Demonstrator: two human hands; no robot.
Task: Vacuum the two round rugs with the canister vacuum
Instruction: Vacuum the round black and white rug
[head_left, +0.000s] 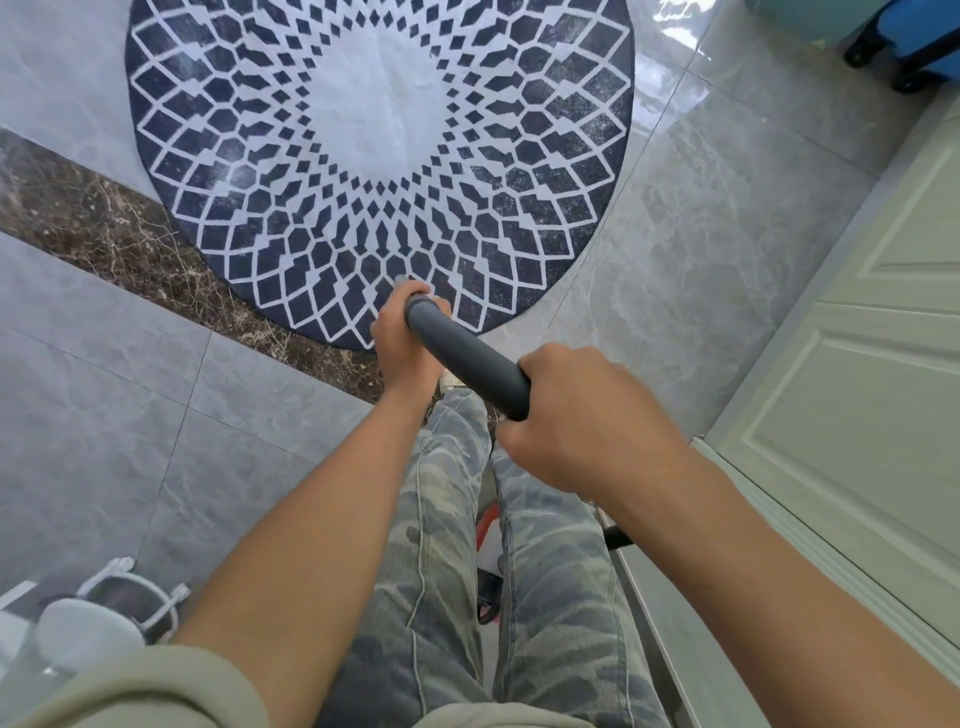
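Note:
A round rug (379, 156) with a dark-blue and white diamond pattern lies on the grey tiled floor ahead of me. I hold a dark grey vacuum wand (462, 358) that points down toward the rug's near edge. My left hand (402, 338) grips the wand's lower end just over the rug's rim. My right hand (587, 415) grips the upper end, closer to me. The wand's tip and floor head are hidden behind my left hand. Between my legs a red and white piece (488, 525), possibly the canister, shows. Only one rug is in view.
A pale green panelled door (857, 364) runs along the right. A blue wheeled case (914, 41) stands at the top right. A dark marble strip (104, 228) crosses the floor under the rug's left side. White and grey objects (104, 613) sit at the bottom left.

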